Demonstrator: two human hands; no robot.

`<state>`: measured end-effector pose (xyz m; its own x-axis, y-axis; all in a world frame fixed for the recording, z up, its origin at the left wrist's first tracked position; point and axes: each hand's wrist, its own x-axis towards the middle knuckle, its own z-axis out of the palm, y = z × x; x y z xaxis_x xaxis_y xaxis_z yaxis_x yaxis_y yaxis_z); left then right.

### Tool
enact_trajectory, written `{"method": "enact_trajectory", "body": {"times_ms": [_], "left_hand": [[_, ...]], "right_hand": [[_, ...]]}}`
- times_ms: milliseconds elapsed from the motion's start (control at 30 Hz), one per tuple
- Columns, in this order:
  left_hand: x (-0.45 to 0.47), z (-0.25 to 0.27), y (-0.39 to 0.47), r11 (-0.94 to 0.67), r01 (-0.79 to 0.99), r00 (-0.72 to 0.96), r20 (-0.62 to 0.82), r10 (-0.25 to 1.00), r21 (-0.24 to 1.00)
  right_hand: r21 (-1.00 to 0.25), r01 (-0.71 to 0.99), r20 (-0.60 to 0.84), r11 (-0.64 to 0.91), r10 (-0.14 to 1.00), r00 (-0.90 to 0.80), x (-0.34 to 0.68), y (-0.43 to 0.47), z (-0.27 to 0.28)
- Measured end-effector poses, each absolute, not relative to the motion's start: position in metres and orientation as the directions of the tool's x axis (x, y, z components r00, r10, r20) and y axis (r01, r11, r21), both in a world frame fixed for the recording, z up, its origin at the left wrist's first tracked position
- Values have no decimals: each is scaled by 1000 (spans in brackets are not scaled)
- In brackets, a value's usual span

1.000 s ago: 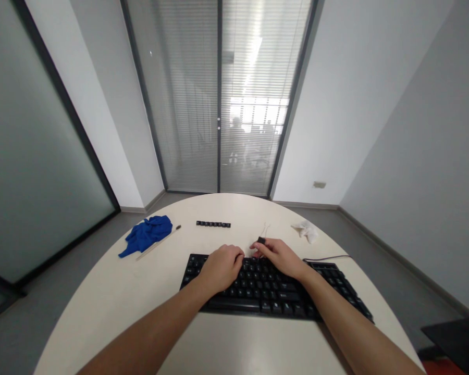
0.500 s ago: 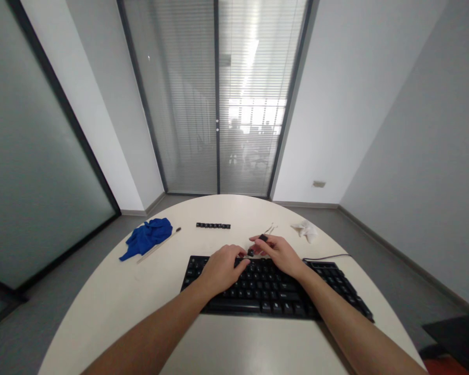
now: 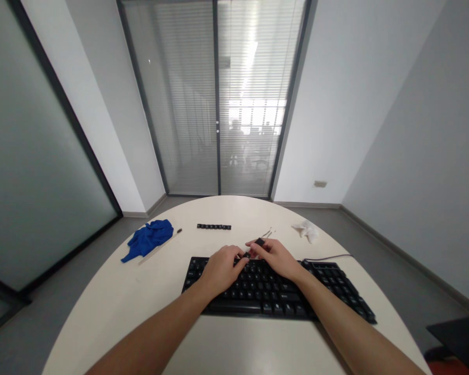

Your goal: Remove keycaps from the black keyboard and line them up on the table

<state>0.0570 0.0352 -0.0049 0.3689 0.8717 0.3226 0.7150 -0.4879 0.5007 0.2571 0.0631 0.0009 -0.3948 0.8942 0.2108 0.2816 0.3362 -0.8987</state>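
My left hand [image 3: 223, 268] rests over the upper left part of a black keyboard [image 3: 254, 307]. Its thumb and forefinger pinch a small black keycap [image 3: 247, 255] just above the keyboard's back edge. My right hand [image 3: 275, 256] is closed on a small black block-like piece [image 3: 260, 241], whose exact kind I cannot make out. The right fingertips meet the keycap, and something pale shows between the two hands. Part of the keyboard's top rows is hidden under both hands.
A row of several black keycaps [image 3: 214, 227] lies at the back of the round white table [image 3: 113, 312]. Left of it are a blue cloth [image 3: 150, 237] and a thin brush [image 3: 160, 246]. Cotton swabs [image 3: 269, 232] and a crumpled white tissue [image 3: 308, 230] lie behind my right hand.
My right hand has moved slightly left, bringing its black piece closer to my left hand. The keycap now sits between the left thumb and finger. The view has shifted a little.
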Motion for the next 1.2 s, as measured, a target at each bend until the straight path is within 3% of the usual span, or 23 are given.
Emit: {"method": "enact_trajectory", "body": {"times_ms": [500, 800, 1200], "left_hand": [[57, -2, 31, -492, 709, 338, 369, 866, 505], [58, 0, 30, -614, 650, 416, 466, 781, 448], [58, 0, 30, -599, 658, 389, 475, 789, 456]], "right_hand": [[-905, 278, 205, 323, 901, -382, 258, 64, 3], [-942, 206, 166, 264, 902, -399, 259, 63, 6], [-931, 225, 182, 289, 899, -399, 260, 66, 0]]}}
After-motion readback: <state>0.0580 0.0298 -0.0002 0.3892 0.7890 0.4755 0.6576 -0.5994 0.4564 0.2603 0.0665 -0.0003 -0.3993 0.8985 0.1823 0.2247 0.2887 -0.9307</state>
